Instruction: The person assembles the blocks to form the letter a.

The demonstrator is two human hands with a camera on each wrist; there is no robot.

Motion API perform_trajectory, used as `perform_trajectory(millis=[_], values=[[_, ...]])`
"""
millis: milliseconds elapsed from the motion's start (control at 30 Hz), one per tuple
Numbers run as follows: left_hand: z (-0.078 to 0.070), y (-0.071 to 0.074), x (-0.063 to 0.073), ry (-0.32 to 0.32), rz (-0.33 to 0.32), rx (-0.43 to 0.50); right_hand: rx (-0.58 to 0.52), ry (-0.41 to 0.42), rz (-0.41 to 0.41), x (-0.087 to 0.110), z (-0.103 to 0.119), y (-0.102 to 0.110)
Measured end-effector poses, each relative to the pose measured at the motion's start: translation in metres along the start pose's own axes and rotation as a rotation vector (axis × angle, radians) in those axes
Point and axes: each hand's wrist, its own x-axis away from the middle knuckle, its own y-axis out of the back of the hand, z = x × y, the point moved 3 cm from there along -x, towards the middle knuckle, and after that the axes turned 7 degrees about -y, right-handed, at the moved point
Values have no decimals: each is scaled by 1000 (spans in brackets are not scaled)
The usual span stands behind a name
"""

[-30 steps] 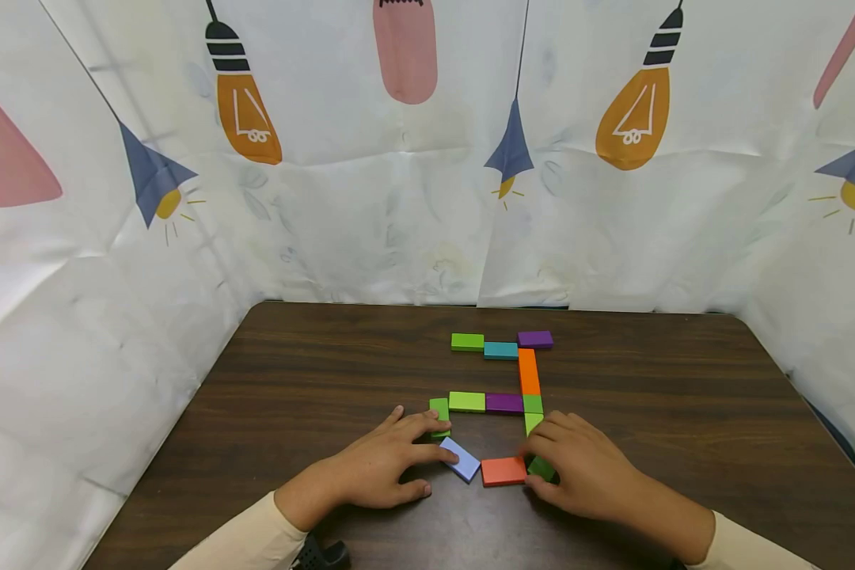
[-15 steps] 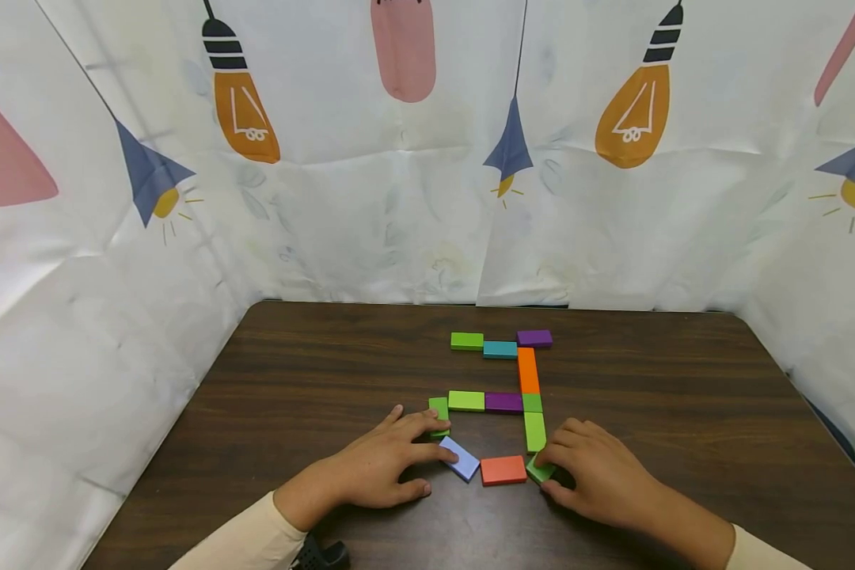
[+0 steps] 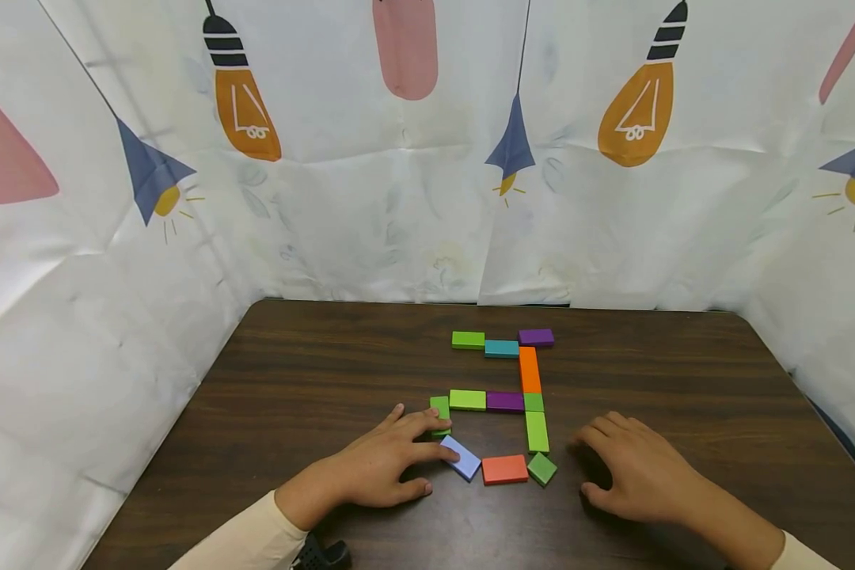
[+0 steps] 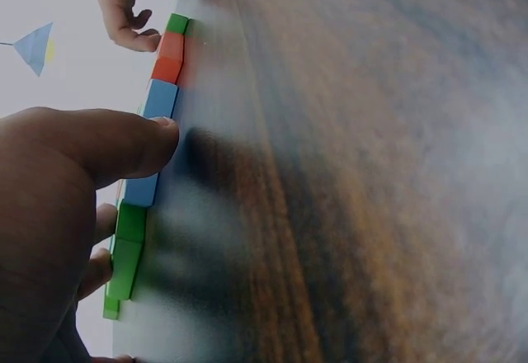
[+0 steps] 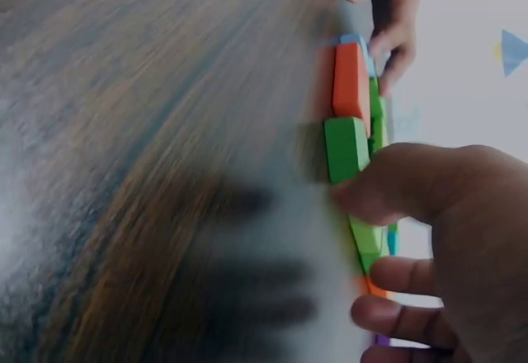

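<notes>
My left hand rests with fingers spread, its fingertips touching a periwinkle-blue block and a green block above it. To the right of the blue block lies a red block. Beside that, a small dark green block sits turned at an angle, close to the lower end of a light green block. My right hand is apart from the blocks, to their right, with loosely bent fingers and nothing in its grasp. In the right wrist view, the dark green block shows beyond the thumb.
Further up the brown table, an orange block, a purple block and a lime block continue the outline. A teal block lies near the far edge. A printed curtain hangs behind.
My right hand has let go of the small dark green block and moved away to the right, leaving it beside the red block. My left hand has stayed in place.
</notes>
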Motion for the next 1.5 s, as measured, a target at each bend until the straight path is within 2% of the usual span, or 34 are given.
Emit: perform_trajectory(millis=[100,200,500,600,833,933,1100,1333,1500], values=[[0,1,0,3,1,-4,-20,-33,-27,-5,-7,0],[1,1,0,5,3,-11,-56,-73,-66,-19,-19,0],[1,1,-1,4,8,-19,-93,-82,-114,-83,-61,-3],[1,1,-1,4,9,-22,-98,-73,-96,-104,-69,-4],[1,0,-1,0,5,-25,-130,-94,15,-141,-78,-9],[0,0,-1,0,5,-23,-104,-80,29,-150,-80,-11],[0,1,0,1,7,-21,-50,-40,-10,-159,-83,-11],[-1,1,1,8,10,-14,0,-116,30,-167,-88,-10],[-1,1,1,13,11,-7,14,-153,23,-159,-90,-2]])
